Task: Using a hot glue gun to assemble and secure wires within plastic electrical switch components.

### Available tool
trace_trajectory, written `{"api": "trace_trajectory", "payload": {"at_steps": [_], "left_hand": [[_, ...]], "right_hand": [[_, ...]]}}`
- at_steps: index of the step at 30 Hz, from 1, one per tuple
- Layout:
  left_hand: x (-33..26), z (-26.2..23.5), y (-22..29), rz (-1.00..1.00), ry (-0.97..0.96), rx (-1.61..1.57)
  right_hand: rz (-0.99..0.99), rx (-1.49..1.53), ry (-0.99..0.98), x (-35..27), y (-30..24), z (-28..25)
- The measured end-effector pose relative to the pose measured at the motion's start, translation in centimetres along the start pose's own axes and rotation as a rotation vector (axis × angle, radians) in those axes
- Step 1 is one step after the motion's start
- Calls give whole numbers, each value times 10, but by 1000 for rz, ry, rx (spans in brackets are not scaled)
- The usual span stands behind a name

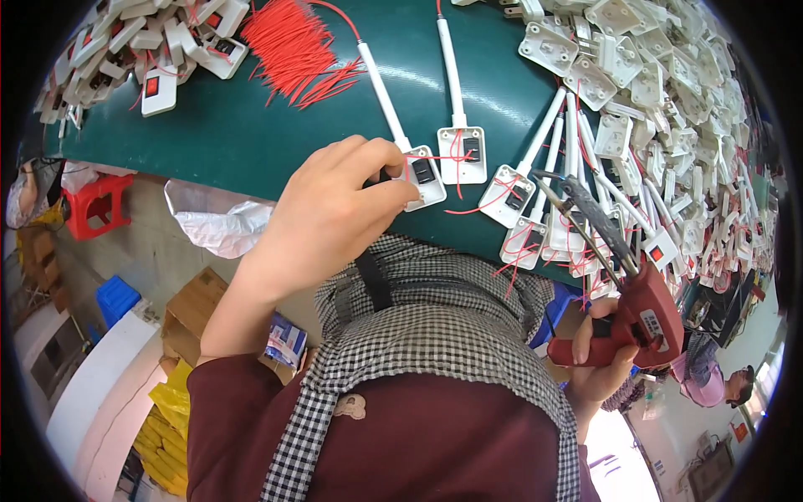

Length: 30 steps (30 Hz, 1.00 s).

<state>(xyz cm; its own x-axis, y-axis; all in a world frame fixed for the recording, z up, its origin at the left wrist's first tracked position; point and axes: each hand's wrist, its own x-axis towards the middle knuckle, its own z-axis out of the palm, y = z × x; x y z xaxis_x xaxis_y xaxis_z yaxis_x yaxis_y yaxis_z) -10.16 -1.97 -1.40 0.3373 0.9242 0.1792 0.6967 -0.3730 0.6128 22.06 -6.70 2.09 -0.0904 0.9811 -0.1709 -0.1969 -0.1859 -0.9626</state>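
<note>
My left hand (339,197) is closed at the left edge of a white plastic switch housing (435,194), thumb and fingers pinched there. The open housing holds a black rocker switch and red wire, and a white tube runs up from it. Part of it is hidden behind my fingers. In my right hand (598,376) is a red soldering gun (654,314), its thin metal tip pointing up and left toward the housings. Just right of the held piece lies a second housing (450,171), with red wires across its switch. Another open housing (499,209) lies near the soldering tip.
A bundle of cut red wires (293,50) lies at the back of the green table (217,125). Piled at far left are white housings with red switches (159,88). White shells (631,63) heap up on the right. A red stool (96,205) stands below left.
</note>
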Motion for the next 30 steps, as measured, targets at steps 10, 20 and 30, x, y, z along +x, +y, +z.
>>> {"api": "trace_trajectory", "payload": {"at_steps": [10,20,30], "left_hand": [[2,2,-10,-243,70,-500],[-4,22,-5,-605,264,-1057],[-2,16,-5,-335,225,-652]], "right_hand": [[39,-47,49,5,1,5],[165,-151,9,13,-14,20],[230,-376,53,9,-8,44]]}}
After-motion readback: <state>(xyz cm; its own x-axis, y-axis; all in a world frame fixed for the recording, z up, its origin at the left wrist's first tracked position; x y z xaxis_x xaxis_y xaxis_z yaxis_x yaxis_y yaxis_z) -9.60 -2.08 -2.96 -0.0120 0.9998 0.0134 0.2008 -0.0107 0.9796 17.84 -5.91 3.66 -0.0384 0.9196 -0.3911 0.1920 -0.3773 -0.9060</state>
